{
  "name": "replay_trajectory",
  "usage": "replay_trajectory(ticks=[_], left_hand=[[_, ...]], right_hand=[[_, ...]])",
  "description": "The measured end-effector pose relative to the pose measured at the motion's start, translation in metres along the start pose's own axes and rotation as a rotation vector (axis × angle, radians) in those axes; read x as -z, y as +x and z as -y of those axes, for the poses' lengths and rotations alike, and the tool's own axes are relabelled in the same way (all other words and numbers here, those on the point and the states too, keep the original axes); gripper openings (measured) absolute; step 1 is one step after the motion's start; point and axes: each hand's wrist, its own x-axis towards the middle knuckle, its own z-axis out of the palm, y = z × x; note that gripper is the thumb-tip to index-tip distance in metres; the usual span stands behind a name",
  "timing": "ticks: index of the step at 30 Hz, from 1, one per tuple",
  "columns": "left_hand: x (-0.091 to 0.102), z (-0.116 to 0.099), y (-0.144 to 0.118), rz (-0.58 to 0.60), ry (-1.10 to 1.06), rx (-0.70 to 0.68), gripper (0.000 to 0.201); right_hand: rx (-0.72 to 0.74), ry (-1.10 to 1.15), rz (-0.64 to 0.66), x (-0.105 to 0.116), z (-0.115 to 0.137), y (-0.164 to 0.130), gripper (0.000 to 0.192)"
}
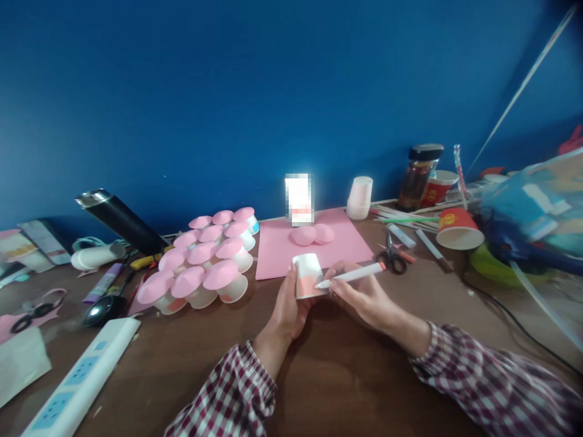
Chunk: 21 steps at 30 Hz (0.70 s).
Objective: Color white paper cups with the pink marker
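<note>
My left hand [294, 303] is closed around a small white paper cup [307, 270], upside down, with an orange-coloured patch on its lower side. In my right hand [359, 297] is a white marker pen [355, 275] with an orange end. Its tip points left and meets the coloured side of the cup, as far as I can see. Behind the cup, two pink paper cones [303, 235] lie on a pink paper sheet [276, 252]. Several cups topped with pink cones [225, 276] stand in rows to the left.
A stack of white cups [359, 197] stands behind the pink sheet. Scissors [392, 258], loose markers [430, 243], a red paper cup [459, 229] and a dark-lidded jar [419, 176] are to the right. At left lie a power strip [86, 370] and a black flask [121, 220].
</note>
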Motion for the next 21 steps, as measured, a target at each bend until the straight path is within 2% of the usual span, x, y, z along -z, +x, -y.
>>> replay_trajectory(ticks=[3, 7, 13, 21], left_hand=[[-0.0006, -0.001, -0.0005, 0.005, -0.005, 0.006, 0.05], [-0.0015, -0.0018, -0.0007, -0.023, -0.006, 0.015, 0.053], [-0.001, -0.001, 0.0002, 0.002, 0.0, 0.023, 0.049], [-0.0015, -0.0011, -0.0008, 0.0, -0.004, 0.013, 0.049]], right_hand=[[0.009, 0.022, -0.038, -0.0014, 0.0012, 0.0004, 0.023], [0.01, -0.036, -0.024, -0.0014, 0.0065, 0.0004, 0.025], [0.013, 0.008, -0.102, -0.0035, 0.0043, 0.0005, 0.027], [0.025, -0.028, -0.035, 0.0008, 0.0012, 0.0007, 0.024]])
